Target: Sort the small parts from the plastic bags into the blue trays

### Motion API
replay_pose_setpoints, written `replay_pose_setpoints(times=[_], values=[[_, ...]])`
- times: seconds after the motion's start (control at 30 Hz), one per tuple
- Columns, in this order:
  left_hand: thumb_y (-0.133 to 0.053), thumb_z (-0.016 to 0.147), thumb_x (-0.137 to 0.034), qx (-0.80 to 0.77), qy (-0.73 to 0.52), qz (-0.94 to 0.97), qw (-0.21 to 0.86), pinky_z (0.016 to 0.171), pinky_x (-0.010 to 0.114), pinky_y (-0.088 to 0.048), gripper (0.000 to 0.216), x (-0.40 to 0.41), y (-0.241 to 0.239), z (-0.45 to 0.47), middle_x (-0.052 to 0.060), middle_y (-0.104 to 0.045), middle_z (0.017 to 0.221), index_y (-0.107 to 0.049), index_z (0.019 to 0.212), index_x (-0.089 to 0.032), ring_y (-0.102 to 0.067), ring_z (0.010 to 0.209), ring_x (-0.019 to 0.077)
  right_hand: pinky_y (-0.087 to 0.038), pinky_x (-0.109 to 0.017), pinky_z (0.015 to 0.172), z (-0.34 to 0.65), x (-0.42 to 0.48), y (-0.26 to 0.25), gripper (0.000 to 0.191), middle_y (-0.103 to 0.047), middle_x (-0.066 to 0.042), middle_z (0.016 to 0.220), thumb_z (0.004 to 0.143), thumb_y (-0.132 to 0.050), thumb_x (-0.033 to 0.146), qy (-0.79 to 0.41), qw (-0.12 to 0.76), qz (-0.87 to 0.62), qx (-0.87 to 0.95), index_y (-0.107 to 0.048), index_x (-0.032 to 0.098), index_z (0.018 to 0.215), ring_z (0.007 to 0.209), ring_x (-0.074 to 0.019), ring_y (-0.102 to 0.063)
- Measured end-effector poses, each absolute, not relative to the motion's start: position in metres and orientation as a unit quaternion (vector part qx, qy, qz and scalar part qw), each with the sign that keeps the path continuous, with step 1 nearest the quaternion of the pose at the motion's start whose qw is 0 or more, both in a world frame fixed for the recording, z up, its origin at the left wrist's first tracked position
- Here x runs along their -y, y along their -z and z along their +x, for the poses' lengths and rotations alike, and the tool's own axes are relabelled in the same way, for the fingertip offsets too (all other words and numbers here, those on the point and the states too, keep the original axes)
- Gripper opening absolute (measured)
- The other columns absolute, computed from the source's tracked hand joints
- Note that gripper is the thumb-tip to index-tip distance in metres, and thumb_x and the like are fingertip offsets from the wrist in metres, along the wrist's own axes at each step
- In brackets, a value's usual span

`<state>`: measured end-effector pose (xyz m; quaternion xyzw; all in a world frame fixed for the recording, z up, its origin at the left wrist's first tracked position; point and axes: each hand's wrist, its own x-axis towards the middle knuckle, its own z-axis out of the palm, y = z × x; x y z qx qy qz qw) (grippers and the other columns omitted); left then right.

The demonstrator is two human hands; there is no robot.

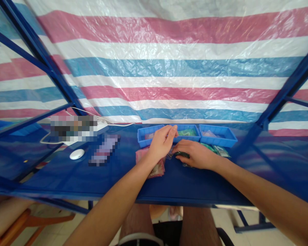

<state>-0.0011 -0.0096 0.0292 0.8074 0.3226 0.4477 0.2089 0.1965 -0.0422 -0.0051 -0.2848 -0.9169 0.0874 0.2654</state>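
My left hand (164, 140) is raised just in front of the blue bins, its fingers drawn together; what they hold, if anything, is hidden. Beside it, low over the table, my right hand (193, 154) has its fingers curled around a small dark item (182, 154) that I cannot make out. Small clear plastic wrapping (169, 155) shows between the hands. A stack of reddish packets (157, 169) lies under and beside my left wrist. Green packets (222, 151) lie beyond my right wrist.
Three blue bins stand in a row at the back: a left bin (141, 139), a middle bin with green packets (186, 132) and a right bin (227, 138) with clear packets. A white round case (77, 154) and a blurred-out phone-shaped item (104, 150) lie left. Blue frame posts (274, 95) flank the table.
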Motion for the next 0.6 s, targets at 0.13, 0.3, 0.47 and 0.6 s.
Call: replay_pose_setpoints(times=[0.13, 0.3, 0.47, 0.6], values=[[-0.034, 0.111, -0.051, -0.319, -0.443, 0.812, 0.207, 0.082, 0.031, -0.050, 0.053, 0.009, -0.029, -0.001, 0.005, -0.070, 0.084, -0.066, 0.085, -0.018, -0.066, 0.084, 0.0185, -0.058, -0.042, 0.096, 0.199, 0.041, 0.006, 0.020, -0.077, -0.007, 0.109, 0.096, -0.066, 0.016, -0.106, 0.292, -0.308, 0.899, -0.073, 0.025, 0.113, 0.104, -0.0261, -0.072], [-0.038, 0.111, -0.046, -0.303, -0.427, 0.833, 0.177, 0.084, 0.033, -0.050, 0.046, 0.009, -0.028, -0.001, 0.006, -0.070, 0.088, -0.067, 0.088, -0.019, -0.066, 0.087, 0.0200, -0.057, -0.041, 0.093, 0.199, 0.040, 0.004, 0.018, -0.077, -0.006, 0.105, 0.095, -0.062, 0.015, -0.116, 0.385, -0.334, 0.852, -0.072, 0.025, 0.106, 0.100, -0.0252, -0.073], [-0.047, 0.109, -0.040, -0.277, -0.401, 0.858, 0.163, 0.092, 0.035, -0.052, 0.031, 0.008, -0.025, 0.001, 0.008, -0.074, 0.104, -0.071, 0.107, -0.020, -0.068, 0.100, 0.0223, -0.060, -0.043, 0.090, 0.203, 0.037, 0.003, 0.017, -0.079, -0.005, 0.107, 0.096, -0.064, 0.022, -0.130, 0.457, -0.377, 0.795, -0.073, 0.026, 0.110, 0.098, -0.0266, -0.076], [-0.055, 0.106, -0.039, -0.279, -0.399, 0.855, 0.181, 0.096, 0.036, -0.054, 0.027, 0.006, -0.023, 0.002, 0.009, -0.076, 0.115, -0.070, 0.119, -0.021, -0.071, 0.106, 0.0232, -0.063, -0.043, 0.090, 0.207, 0.038, 0.001, 0.017, -0.082, -0.003, 0.107, 0.098, -0.066, 0.028, -0.130, 0.480, -0.413, 0.763, -0.075, 0.028, 0.113, 0.095, -0.0262, -0.079]])
